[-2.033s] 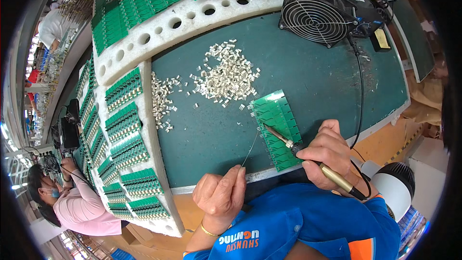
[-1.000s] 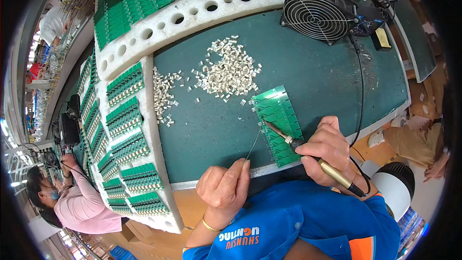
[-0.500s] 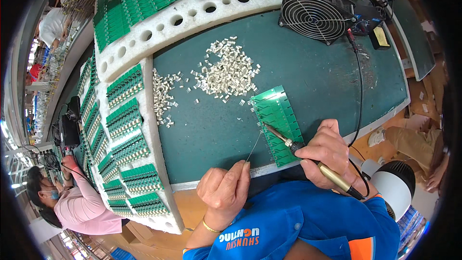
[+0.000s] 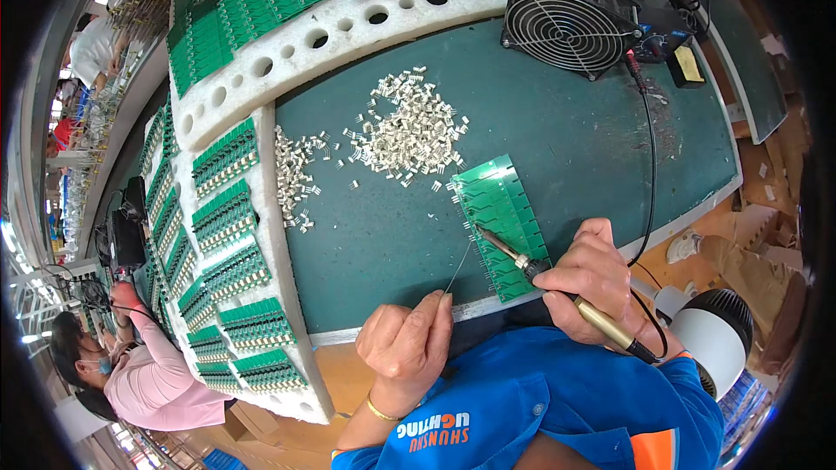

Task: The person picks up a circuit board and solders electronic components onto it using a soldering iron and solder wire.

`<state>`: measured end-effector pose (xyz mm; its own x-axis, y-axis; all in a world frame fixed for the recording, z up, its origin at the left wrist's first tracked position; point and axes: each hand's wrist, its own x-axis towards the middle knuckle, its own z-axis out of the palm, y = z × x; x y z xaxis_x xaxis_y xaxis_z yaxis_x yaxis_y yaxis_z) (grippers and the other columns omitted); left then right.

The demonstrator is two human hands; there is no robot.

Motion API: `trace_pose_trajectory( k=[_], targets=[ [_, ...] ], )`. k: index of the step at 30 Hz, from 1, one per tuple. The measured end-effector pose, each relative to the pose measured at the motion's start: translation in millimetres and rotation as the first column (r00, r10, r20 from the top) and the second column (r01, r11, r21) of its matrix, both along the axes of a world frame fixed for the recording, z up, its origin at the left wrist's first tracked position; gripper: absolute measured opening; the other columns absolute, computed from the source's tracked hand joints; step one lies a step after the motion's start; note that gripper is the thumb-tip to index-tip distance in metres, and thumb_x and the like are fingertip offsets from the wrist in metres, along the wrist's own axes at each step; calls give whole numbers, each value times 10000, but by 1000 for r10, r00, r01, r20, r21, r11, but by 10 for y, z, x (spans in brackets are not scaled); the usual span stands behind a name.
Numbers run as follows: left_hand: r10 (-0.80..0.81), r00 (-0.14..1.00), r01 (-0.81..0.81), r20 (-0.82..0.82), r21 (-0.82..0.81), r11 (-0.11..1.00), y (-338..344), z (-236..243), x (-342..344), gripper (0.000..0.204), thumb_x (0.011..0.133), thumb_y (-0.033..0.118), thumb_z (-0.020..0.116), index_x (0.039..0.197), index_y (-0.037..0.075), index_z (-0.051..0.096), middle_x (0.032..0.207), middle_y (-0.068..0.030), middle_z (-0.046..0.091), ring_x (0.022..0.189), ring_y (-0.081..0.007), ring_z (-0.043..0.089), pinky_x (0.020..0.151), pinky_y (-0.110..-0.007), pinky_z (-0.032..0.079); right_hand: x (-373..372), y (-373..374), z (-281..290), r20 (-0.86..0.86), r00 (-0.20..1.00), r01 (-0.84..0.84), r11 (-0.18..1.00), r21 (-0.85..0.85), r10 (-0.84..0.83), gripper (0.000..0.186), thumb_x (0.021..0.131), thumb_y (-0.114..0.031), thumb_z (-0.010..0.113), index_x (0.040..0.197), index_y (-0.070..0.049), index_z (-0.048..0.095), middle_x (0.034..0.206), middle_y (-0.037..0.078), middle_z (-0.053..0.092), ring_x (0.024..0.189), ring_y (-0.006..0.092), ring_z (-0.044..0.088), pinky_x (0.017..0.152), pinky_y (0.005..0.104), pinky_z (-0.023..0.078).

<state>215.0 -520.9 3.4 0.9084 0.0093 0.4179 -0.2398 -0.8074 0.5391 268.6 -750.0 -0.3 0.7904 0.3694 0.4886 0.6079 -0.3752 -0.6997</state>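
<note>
My left hand (image 4: pixel 401 339) pinches a thin solder wire (image 4: pixel 457 270) near the bench's front edge, its end reaching toward the left edge of a green circuit-board panel (image 4: pixel 509 200). My right hand (image 4: pixel 588 283) grips a soldering iron (image 4: pixel 601 322) with a gold handle and black grip, its tip at the panel's left side, near the wire's end. Small white pin connectors line that side of the panel. Beyond it lie a large loose heap of white connectors (image 4: pixel 405 135) and a smaller heap (image 4: pixel 292 174) beside the left foam rack.
White foam racks (image 4: pixel 270 409) (image 4: pixel 244 70) hold green boards at left and back. A black fan (image 4: pixel 566 30) stands back right, with a cable running down the green bench (image 4: pixel 348 244). A co-worker in pink (image 4: pixel 148 383) works at left; another person's shoe (image 4: pixel 684 248) shows at right.
Compared with two seconds ago, my hands and the panel are slightly higher in view. The iron's tip stays at the panel's left side. The person at right has shifted.
</note>
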Motion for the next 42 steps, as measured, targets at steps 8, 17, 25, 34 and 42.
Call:
trace_pose_trajectory(
  k=[8,17,25,34,42],
  targets=[
    [2,1000,-2,7,1,1000,5,1,8,161,708,-1,816,848,39,748,598,-38,548,497,-159,473,461,-298,345,7,0,-14,6,1000,2,1000,10,-2,265,648,-42,740,900,-105,689,657,-6,581,573,184,503,699,375,365],
    [7,1000,-7,1,6,1000,-8,3,28,158,708,4,818,845,45,750,591,-36,532,496,-163,472,463,-299,349,17,0,0,-1,1000,-2,1000,21,2,254,658,-46,737,902,-98,689,652,1,583,568,187,502,698,375,363],
    [1,1000,-1,8,1,1000,-8,-7,34,152,714,12,821,841,51,747,585,-38,516,497,-169,468,459,-306,339,19,-14,3,5,1000,-18,1000,15,18,249,671,-65,741,914,-88,691,655,3,585,568,188,499,701,378,365],
    [-6,1000,6,4,-1,1000,-4,-23,48,151,716,4,816,842,46,744,588,-41,520,497,-169,468,459,-308,339,-8,2,-5,22,1000,-14,1000,10,14,227,703,-93,745,923,-96,693,651,-5,574,572,183,498,699,380,370],
    [0,1000,0,-3,-6,1000,7,6,24,151,712,1,816,839,39,742,595,-41,532,498,-163,466,461,-304,336,-14,-25,24,21,1000,-14,1000,-11,14,215,722,-96,739,932,-99,690,662,-9,577,568,181,501,689,380,374]
  ],
)
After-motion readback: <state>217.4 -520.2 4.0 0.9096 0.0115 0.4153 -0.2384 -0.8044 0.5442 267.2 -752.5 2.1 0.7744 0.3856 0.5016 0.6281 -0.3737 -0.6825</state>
